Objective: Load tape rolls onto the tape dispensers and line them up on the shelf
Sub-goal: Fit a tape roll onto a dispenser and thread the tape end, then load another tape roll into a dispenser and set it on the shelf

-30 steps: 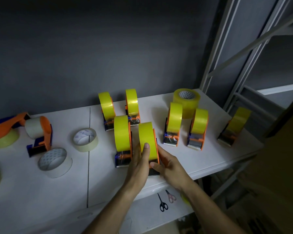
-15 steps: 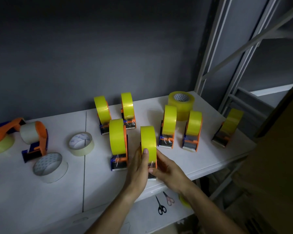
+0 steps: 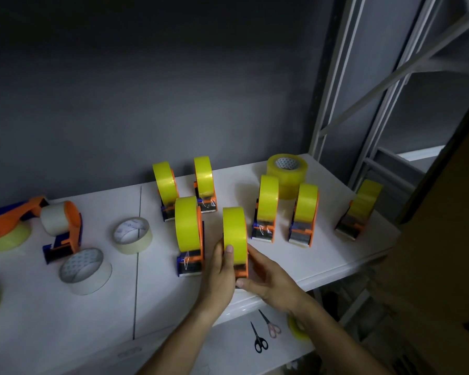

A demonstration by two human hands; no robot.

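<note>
A loaded dispenser (image 3: 237,247) is held upright near the front edge of the shelf (image 3: 336,266), between both hands. The left hand (image 3: 219,277) is laid flat against its left side, fingers straight, one fingertip on the yellow roll. The right hand (image 3: 268,280) is curled round its right side and base, thumb pinching the lower front.

Risks noted:
- A second dispenser (image 3: 189,236) stands just left of the left fingers; a sideways nudge is judged likely to topple it.
- The held unit sits close to the edge; a pull toward the person could tip it off.
- The blade end lies hidden beneath the right fingers; a cut is possible.
</note>
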